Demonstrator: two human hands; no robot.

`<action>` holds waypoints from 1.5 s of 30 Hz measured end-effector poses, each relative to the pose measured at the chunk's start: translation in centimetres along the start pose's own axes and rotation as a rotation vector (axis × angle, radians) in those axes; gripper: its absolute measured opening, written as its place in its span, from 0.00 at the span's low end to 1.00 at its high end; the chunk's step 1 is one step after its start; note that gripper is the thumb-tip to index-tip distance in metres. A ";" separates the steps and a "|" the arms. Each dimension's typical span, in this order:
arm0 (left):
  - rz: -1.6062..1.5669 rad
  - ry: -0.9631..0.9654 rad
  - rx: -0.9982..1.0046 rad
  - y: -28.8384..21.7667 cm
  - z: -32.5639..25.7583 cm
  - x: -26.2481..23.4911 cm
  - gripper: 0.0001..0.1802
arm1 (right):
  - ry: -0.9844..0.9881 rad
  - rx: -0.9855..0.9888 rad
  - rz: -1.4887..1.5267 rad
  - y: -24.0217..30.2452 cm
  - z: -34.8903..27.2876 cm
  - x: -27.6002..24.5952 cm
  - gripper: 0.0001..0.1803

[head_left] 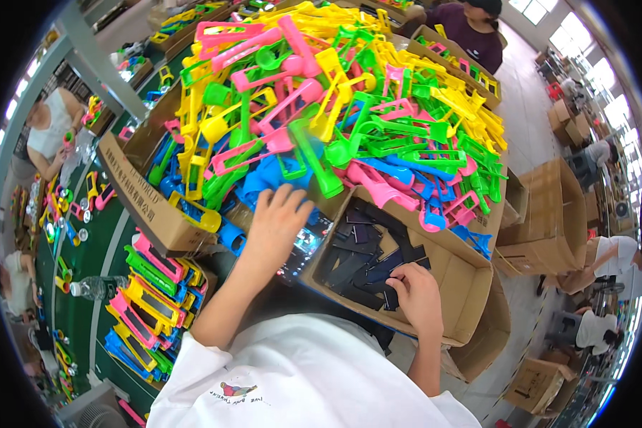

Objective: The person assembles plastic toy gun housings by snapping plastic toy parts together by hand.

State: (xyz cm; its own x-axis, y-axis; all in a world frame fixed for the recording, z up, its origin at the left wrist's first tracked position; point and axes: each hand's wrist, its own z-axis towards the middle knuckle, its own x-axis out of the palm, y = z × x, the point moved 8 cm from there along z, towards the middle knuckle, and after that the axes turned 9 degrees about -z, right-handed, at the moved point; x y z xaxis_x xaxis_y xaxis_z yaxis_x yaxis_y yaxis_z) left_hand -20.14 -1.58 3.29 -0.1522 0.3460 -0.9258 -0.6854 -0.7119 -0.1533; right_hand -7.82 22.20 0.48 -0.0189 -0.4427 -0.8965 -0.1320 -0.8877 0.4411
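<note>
My left hand [278, 225] reaches into the near edge of a heap of plastic parts. Its fingers are spread, with the tips against a blue plastic part [274, 175]; whether they grip it is hard to make out. Just beyond it, a green plastic part [315, 162] is smeared by motion. Over an open cardboard box [453, 289], my right hand [416, 296] is closed, thumb and fingertips together on a small dark panel [391, 298]. Several more flat black panels [360, 253] lie loose in that box.
The big heap of pink, green, yellow and blue parts [421, 121] rises ahead. A lit glossy screen [303, 250] lies between my hands. Stacked framed parts [146, 307] and a clear bottle [98, 287] are left, on a green surface [75, 257]. A large carton [542, 214] stands right; people work around.
</note>
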 end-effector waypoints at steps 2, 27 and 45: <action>-0.017 0.090 -0.028 1.8 0.2 1.6 0.21 | 0.038 0.094 0.154 -1.1 -0.5 0.0 0.07; -0.774 -0.115 0.186 -13.4 15.8 4.8 0.31 | -0.177 0.395 1.321 -8.3 -4.5 -0.9 0.09; -1.616 -0.484 -0.332 -4.8 14.1 3.2 0.29 | 0.043 0.176 1.648 -5.3 -4.0 1.6 0.09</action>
State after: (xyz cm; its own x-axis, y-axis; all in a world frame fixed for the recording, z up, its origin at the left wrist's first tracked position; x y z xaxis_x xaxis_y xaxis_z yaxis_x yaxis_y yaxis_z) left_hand -27.36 11.57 5.89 0.2639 0.8785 0.3983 -0.1920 0.4525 -0.8708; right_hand -3.20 25.64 -3.12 -0.2177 -0.8375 0.5012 -0.1023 0.5303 0.8416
